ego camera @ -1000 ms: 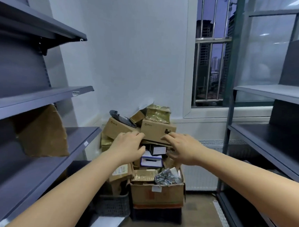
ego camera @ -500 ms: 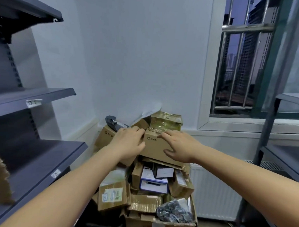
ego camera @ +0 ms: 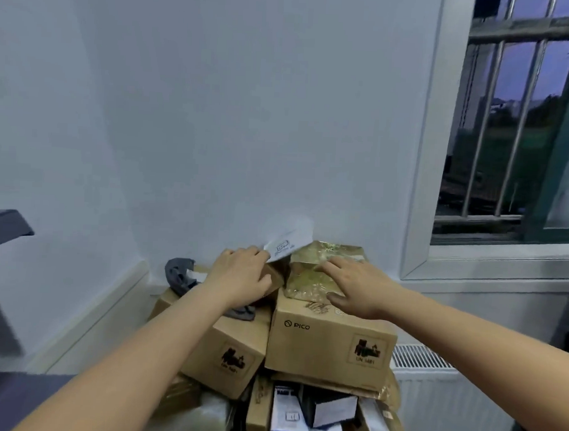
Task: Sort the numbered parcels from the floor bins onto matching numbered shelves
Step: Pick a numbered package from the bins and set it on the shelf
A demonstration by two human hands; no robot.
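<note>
Parcels are heaped against the white wall. On top lies a cardboard box marked PICO (ego camera: 329, 344), and a shiny gold packet (ego camera: 308, 276) sits on it. My right hand (ego camera: 355, 288) rests on that packet with its fingers stretched out. My left hand (ego camera: 241, 275) curls over a small brown parcel (ego camera: 276, 273) just left of the packet, which shows between thumb and fingers. Its fingertips touch the lower corner of a white envelope (ego camera: 292, 238) leaning on the wall. A second cardboard box (ego camera: 231, 353) lies under my left forearm.
A grey plastic object (ego camera: 178, 274) lies on the left box by the wall. Several smaller boxes (ego camera: 300, 418) are stacked below. A dark shelf edge (ego camera: 5, 222) juts in at the left. A white radiator (ego camera: 438, 401) and a barred window (ego camera: 508, 127) are on the right.
The view has closed in on the pile. Both hands moved up from the PICO box's front, the right onto the gold packet, the left onto the small brown parcel by the envelope.
</note>
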